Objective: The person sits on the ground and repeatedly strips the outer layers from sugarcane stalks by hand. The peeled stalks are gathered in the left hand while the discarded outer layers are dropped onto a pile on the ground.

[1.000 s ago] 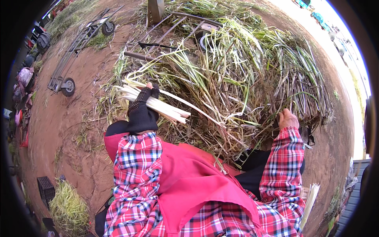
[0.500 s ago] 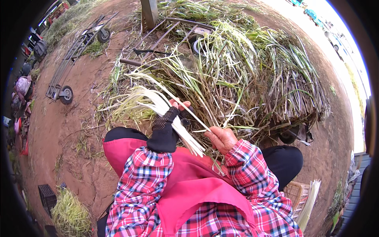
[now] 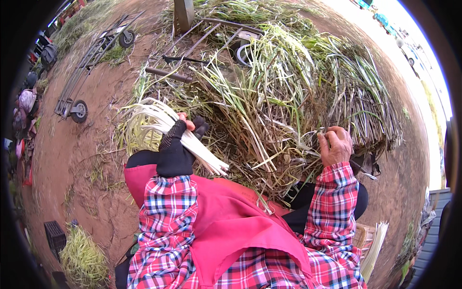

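Note:
My left hand [image 3: 182, 142], in a black fingerless glove, is closed round a bundle of pale white stalks [image 3: 205, 153], whose leafy ends fan out to the upper left. My right hand [image 3: 335, 144], bare, is raised at the right part of a big heap of green and dried stalks [image 3: 298, 86]. Its fingers are curled among thin pale strands; whether they grip any of them is hard to make out. A pink apron [image 3: 231, 221] covers my lap below both hands.
A wheeled metal cart [image 3: 82, 79] lies at upper left. A post [image 3: 183, 14] and metal bars stand behind the heap. A black crate [image 3: 55, 238] and leafy pile [image 3: 84, 253] are at lower left. A pale crate [image 3: 358, 238] with a stalk bundle [image 3: 373, 255] is at lower right.
My right hand swung in to a strand beside the bundle half a second ago, then moved back right to the heap. The bundle in my left hand dipped toward the middle, then returned leftward.

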The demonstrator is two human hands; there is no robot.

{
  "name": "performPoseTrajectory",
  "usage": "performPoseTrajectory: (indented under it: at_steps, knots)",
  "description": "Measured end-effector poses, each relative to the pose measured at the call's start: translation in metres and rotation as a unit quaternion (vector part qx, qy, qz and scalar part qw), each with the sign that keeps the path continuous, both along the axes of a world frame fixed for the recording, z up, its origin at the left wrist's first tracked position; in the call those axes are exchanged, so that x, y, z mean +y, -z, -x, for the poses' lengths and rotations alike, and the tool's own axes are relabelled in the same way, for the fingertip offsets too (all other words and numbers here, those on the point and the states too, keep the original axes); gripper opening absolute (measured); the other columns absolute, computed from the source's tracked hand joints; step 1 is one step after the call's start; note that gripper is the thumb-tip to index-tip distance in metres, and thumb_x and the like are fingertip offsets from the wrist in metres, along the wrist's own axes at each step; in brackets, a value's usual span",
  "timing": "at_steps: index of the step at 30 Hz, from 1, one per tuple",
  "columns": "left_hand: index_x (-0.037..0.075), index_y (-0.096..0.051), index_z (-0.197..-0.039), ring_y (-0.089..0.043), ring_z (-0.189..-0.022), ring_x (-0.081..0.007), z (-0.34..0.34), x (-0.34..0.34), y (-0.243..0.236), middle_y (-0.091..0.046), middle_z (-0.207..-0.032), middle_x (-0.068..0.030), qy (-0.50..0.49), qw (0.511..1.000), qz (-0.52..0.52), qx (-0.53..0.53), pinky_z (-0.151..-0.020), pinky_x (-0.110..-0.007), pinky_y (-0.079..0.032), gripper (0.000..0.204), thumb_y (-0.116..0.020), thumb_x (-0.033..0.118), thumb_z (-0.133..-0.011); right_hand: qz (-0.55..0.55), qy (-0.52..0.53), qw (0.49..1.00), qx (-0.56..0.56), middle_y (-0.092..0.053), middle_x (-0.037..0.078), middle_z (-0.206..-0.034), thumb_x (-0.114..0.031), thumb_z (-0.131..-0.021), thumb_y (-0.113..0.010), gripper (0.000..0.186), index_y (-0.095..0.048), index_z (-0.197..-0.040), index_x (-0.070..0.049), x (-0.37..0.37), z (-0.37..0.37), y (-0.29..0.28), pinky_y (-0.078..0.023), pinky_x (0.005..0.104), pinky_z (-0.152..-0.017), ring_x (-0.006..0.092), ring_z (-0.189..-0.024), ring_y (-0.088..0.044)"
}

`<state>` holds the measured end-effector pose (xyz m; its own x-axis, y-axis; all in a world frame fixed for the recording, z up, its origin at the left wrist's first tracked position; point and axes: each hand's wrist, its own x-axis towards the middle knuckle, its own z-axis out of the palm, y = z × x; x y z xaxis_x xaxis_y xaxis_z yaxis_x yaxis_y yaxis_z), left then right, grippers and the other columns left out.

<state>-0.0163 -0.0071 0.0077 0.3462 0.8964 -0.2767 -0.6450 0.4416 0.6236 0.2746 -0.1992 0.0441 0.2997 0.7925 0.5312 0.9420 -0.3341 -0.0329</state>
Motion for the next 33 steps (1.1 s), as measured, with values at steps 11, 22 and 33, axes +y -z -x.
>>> performPoseTrajectory:
  at_steps: [11, 22, 33]
  knots:
    - [0.013, -0.046, -0.082, -0.036, -0.045, -0.0093, -0.010, -0.017, 0.020, -0.044, -0.059, 0.0006, 0.154, 0.979, 0.104, -0.086, -0.041, -0.024, -0.032, 0.013, -0.052, 0.024, -0.084, 0.324, 0.035, 0.932, 0.157, -0.053, 0.012, -0.093, -0.026, -0.080, -0.052, 0.022, -0.053, -0.091, -0.007, 0.177, 0.073, 0.104, -0.044, 0.0368, -0.076, 0.0274, -0.088, -0.055]
    - [0.012, -0.046, -0.090, -0.045, -0.057, -0.0095, -0.018, -0.015, 0.018, -0.054, -0.081, -0.0062, 0.136, 0.985, 0.091, -0.055, -0.046, -0.020, -0.039, 0.013, -0.055, 0.012, -0.082, -0.242, -0.177, 0.656, 0.693, -0.050, 0.000, -0.060, -0.013, -0.085, -0.050, 0.008, -0.048, -0.082, -0.006, 0.064, 0.011, -0.022, -0.036, 0.0158, -0.040, 0.0064, -0.048, -0.045]
    - [0.009, -0.045, -0.081, -0.058, -0.070, -0.0163, -0.055, -0.048, 0.041, -0.056, -0.088, -0.0102, 0.185, 0.973, -0.113, 0.074, -0.050, -0.024, -0.047, 0.026, -0.065, -0.001, -0.069, -0.054, -0.117, 0.831, 0.541, -0.046, -0.004, -0.059, -0.006, -0.076, -0.061, 0.013, -0.049, -0.076, -0.003, 0.043, 0.114, 0.047, -0.032, 0.0177, -0.046, 0.0026, -0.051, -0.038]
